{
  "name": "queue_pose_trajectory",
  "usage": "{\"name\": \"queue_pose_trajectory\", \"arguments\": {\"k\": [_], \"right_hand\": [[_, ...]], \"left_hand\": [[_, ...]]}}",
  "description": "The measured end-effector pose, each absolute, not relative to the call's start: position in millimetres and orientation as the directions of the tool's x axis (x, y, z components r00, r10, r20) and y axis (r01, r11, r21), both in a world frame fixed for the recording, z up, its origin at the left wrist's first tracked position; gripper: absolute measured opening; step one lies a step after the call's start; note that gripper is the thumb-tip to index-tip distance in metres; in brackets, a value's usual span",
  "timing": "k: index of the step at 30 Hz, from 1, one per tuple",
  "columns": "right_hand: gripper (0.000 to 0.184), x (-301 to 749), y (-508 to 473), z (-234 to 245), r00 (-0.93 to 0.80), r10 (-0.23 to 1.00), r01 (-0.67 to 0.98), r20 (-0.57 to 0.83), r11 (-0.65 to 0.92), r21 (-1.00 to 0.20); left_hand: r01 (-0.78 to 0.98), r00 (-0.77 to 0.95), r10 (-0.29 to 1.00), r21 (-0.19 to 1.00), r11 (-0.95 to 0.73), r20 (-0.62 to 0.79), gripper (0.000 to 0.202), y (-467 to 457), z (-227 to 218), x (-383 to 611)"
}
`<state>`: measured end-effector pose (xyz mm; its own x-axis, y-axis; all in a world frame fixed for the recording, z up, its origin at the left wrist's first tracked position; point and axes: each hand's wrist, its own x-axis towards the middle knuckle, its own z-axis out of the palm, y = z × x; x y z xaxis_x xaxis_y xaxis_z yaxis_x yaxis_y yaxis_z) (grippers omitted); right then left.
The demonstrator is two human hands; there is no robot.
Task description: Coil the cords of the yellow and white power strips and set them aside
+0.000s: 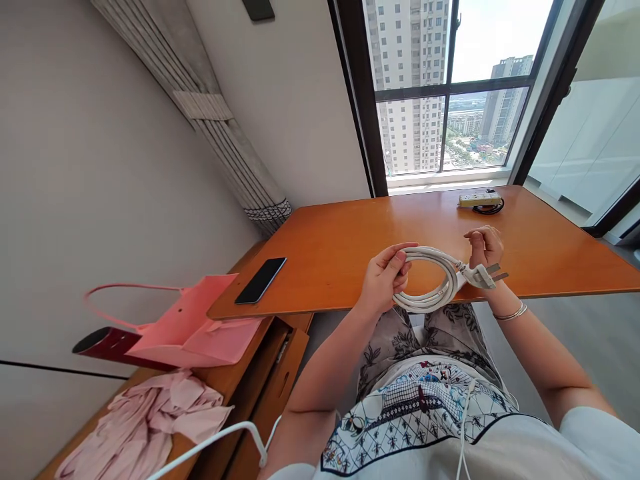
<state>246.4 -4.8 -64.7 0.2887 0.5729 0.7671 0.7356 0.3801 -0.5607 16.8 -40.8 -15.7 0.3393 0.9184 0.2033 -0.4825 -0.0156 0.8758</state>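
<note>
A white power cable [431, 253] is wound into a coil and held over the front edge of an orange wooden table [350, 247]. My left hand [384, 277] is closed round the coil's left side. My right hand [484, 245] is curled behind the coil's right end, where the white plug [484, 275] with metal prongs sticks out to the right. A silver bangle [510, 313] sits on my right wrist.
A black phone [261, 280] lies at the table's left front. A white power strip [479, 199] with a dark cord rests at the far edge by the window. Left of the table, a lower cabinet carries a pink bag [195, 327] and pink cloth [150, 420].
</note>
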Motion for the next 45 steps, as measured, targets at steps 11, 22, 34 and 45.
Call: {"name": "queue_pose_trajectory", "arguments": {"k": [11,22,34,45], "right_hand": [[0.041,256,-46,-102,-0.052,0.765,0.760,0.641,0.447,-0.471],[0.034,302,-31,-113,-0.202,0.911,0.640,0.358,0.400,-0.656],[0.044,271,-49,-38,-0.074,0.753,0.104,0.654,0.658,-0.746],[0.056,221,1,-10,-0.335,0.883,0.160,0.327,0.396,-0.904]], "left_hand": [[-0.493,0.213,0.948,0.863,-0.105,0.237,0.041,-28,-1,5],[-0.433,0.089,0.966,0.883,-0.181,0.242,0.044,-2,-18,-5],[-0.165,0.269,0.941,0.973,-0.164,0.204,0.050,2,-40,14],[-0.259,0.527,0.849,0.942,0.215,-0.049,0.053,-8,-40,23]]}}
